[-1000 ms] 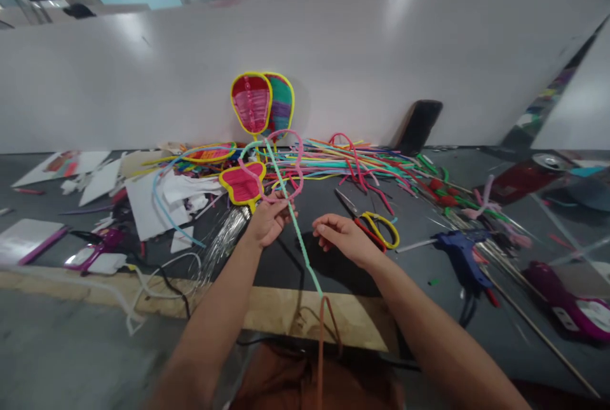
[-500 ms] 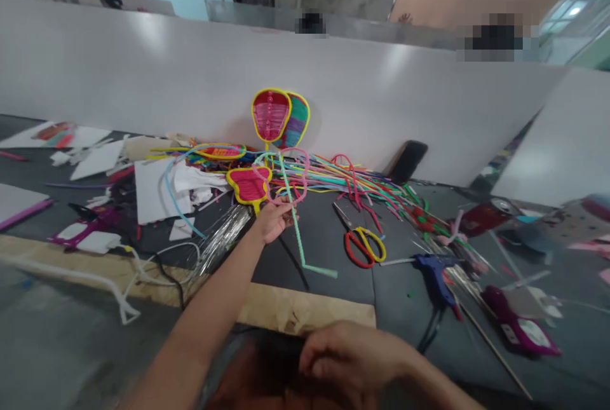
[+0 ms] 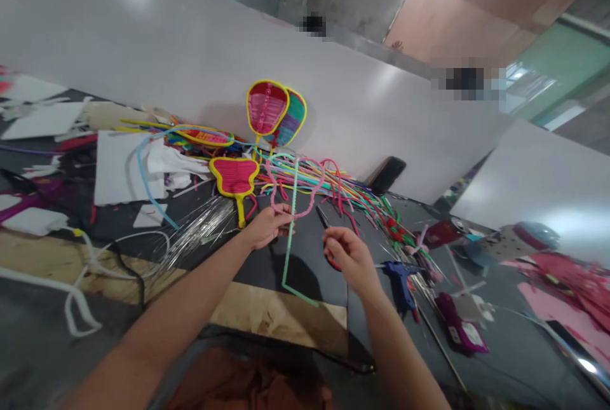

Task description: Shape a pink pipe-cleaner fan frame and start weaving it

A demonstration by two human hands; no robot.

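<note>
My left hand [image 3: 272, 225] is closed in a pinch on a pipe-cleaner frame. The frame has a pink wavy loop [image 3: 318, 191] and a mint-green stem [image 3: 288, 257], which crosses the loop and bends near its lower end. On the right, my right hand [image 3: 350, 254] is closed over the handles of a pair of scissors [image 3: 324, 217]. The blades point away from me, a bit of red handle shows, and the rest is hidden under the fingers. Left of the frame lies a fan-shaped piece [image 3: 236, 178] with a yellow edge and pink filling.
Two finished fan shapes [image 3: 267, 108] lean on the white partition [image 3: 190, 60]. Behind my hands lies a pile of coloured pipe cleaners [image 3: 352, 191]. A phone [image 3: 388, 175] rests against the partition. To the right are a blue glue gun [image 3: 401, 283] and a red can [image 3: 443, 232].
My right hand has risen from near my lap to the scissors and closed over their handles. My left hand still holds the pipe-cleaner frame. The camera view has tilted and turned right.
</note>
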